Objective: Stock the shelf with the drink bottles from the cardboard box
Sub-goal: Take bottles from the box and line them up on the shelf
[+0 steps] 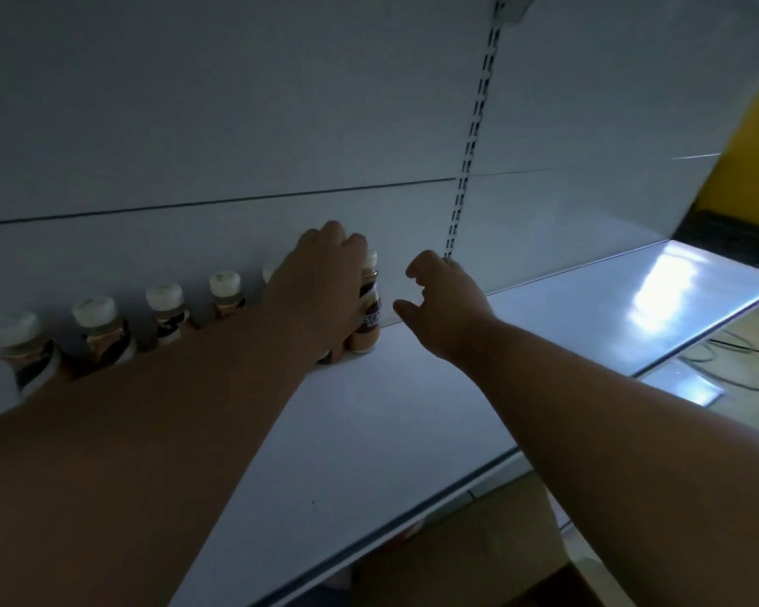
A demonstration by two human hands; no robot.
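A row of several drink bottles with white caps and brown-and-black labels stands along the back of the white shelf [369,414]. The rightmost bottle [368,315] stands upright at the row's end, and my left hand [321,278] is wrapped over it and its neighbour from the left. Other bottles [101,326] line up further left, partly hidden behind my left forearm. My right hand [443,308] hovers just right of the last bottle, fingers curled and apart, holding nothing. The cardboard box [478,545] sits below the shelf's front edge.
The shelf's white back panel carries a slotted metal upright [469,159]. To the right the shelf surface is bare and shiny. A yellow wall [750,138] and cables on the floor [737,348] lie beyond the shelf's right end.
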